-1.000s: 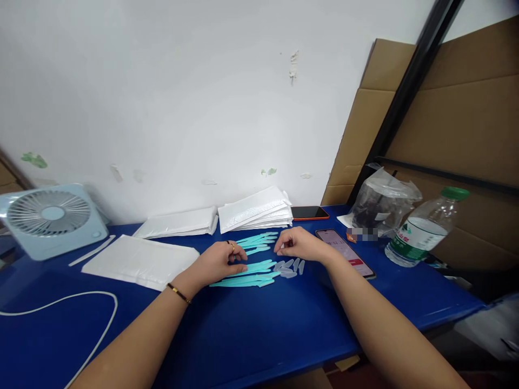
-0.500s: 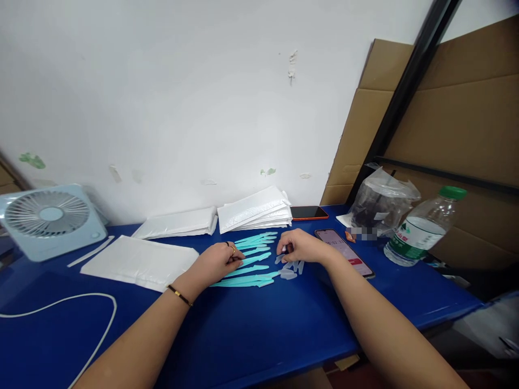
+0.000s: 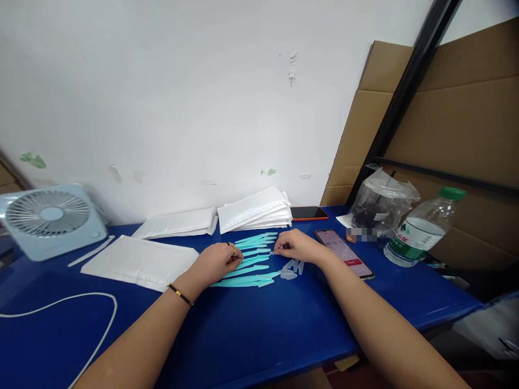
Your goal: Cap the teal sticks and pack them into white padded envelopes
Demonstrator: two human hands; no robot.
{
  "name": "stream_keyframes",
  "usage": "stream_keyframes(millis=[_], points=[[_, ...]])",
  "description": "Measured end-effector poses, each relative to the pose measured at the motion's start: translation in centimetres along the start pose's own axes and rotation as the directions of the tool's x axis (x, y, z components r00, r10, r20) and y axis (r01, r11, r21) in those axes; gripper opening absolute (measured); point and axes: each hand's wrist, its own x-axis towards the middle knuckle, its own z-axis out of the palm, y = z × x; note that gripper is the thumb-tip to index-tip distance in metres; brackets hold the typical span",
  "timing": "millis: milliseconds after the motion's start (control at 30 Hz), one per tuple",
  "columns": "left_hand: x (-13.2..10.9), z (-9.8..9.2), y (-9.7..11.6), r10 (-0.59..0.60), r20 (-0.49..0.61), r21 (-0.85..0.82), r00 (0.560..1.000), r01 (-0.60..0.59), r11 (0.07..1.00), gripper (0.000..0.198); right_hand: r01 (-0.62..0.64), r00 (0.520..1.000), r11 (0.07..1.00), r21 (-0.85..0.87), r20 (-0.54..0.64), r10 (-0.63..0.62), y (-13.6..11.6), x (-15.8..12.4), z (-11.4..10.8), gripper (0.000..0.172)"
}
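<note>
1. Left hand [image 3: 221, 260], w/ a thin gold bangle [image 3: 179, 294] at the wrist, is resting knuckles-up on the glossy blue surface [image 3: 251, 335]. Its grip is pressing together on the near end of one slim flat teal plastic stick [image 3: 255, 252].
2. Right hand [image 3: 298, 246] is facing it, its grip pinching a tiny clear plastic cap [image 3: 275, 252] btwn thumb & forefinger, right at that stick's far tip. Whether cap & tip are touching is too small to tell.
3. The held stick is lying nearly level btwn the two hands, mid-surface, just in front of the mailers.
4. A loose spread of matching teal sticks [image 3: 247, 280] is lying flat under & around the left fingers, smooth, narrow, tapering to points.
5. A few spare translucent caps [image 3: 292, 267] are sitting just beside the right hand, near the spread's right end.
6. Behind the hands, a slanting stack of white padded mailers [image 3: 255, 210] is leaning back; a single flat white mailer [image 3: 140, 260] is lying to the left.
7. Far left: a pale blue square desk fan [image 3: 51, 219] w/ a round grille, and a white cable [image 3: 81, 300] curving across the surface.
8. Right side: a lit smartphone [image 3: 344, 253] is lying beside the right wrist. Beyond it are a crinkly clear plastic bag [image 3: 381, 202] & a green-capped clear water bottle [image 3: 421, 227], w/ brown corrugated cardboard [image 3: 466, 124] leaning behind.
</note>
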Motion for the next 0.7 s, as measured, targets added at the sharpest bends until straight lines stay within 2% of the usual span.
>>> stream_keyframes(millis=[267, 400, 533, 633, 700], points=[[0.0, -0.1, 0.1, 0.014, -0.019, 0.066, 1.0, -0.012, 0.998, 0.024, 0.029, 1.0, 1.0, 0.002, 0.005, -0.029, 0.1, -0.1, 0.1, 0.016], [0.1, 0.2, 0.1, 0.016, -0.01, 0.083, 1.0, -0.015, 0.996, 0.027, 0.049, 0.999, 0.999, 0.0, -0.013, -0.049, -0.5, 0.5, 1.0, 0.016], [0.5, 0.8, 0.0, -0.038, -0.06, 0.053, 0.997, 0.042, 0.998, 0.025, 0.043, 0.998, 0.999, -0.034, -0.054, -0.044, -1.1, 1.4, 1.8, 0.017], [0.5, 0.6, 0.0, -0.088, -0.101, 0.003, 0.991, 0.089, 0.996, 0.022, 0.005, 0.995, 1.0, -0.022, -0.104, -0.007, -1.0, 0.9, 0.8, 0.016], [0.3, 0.2, 0.1, -0.101, -0.086, -0.041, 0.991, 0.098, 0.994, 0.021, -0.01, 0.998, 0.999, 0.034, -0.055, 0.012, -0.8, 0.0, -0.5, 0.015]])
